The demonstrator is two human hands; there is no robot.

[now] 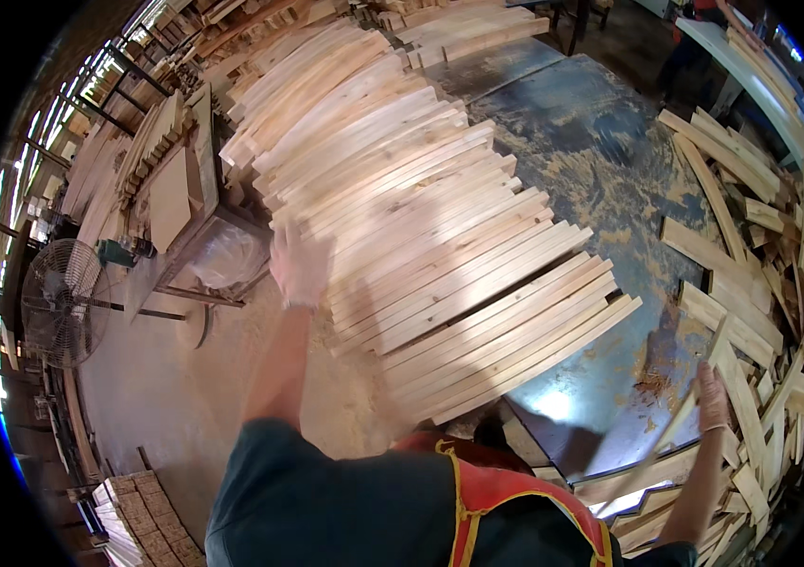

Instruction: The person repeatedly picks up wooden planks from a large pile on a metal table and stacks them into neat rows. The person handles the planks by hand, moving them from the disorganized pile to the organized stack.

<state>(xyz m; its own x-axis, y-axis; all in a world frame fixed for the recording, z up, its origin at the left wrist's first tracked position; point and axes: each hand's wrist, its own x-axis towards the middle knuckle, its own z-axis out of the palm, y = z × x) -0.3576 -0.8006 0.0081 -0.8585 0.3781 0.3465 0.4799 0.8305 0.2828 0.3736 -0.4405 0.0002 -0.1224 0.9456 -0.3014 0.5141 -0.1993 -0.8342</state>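
Many pale wooden strips (430, 227) lie side by side in a long row across a dark metal table. My left hand (298, 265) is at the left ends of these strips, near the middle of the row. Motion smears its fingers, so their grip is unclear. Out to the right, my right hand (712, 397) is closed on a thin wooden strip (674, 425), which slants down toward my body and blurs at its lower end. Next to that hand lies a heap of loose wooden offcuts (752, 378).
Sawdust covers parts of the metal table (572, 123). On the left are a standing fan (64, 300) and a wooden bench (204, 189) with stacked pieces. A bundle of wood (152, 515) stands at lower left. Another person (714, 14) is at a far-right machine.
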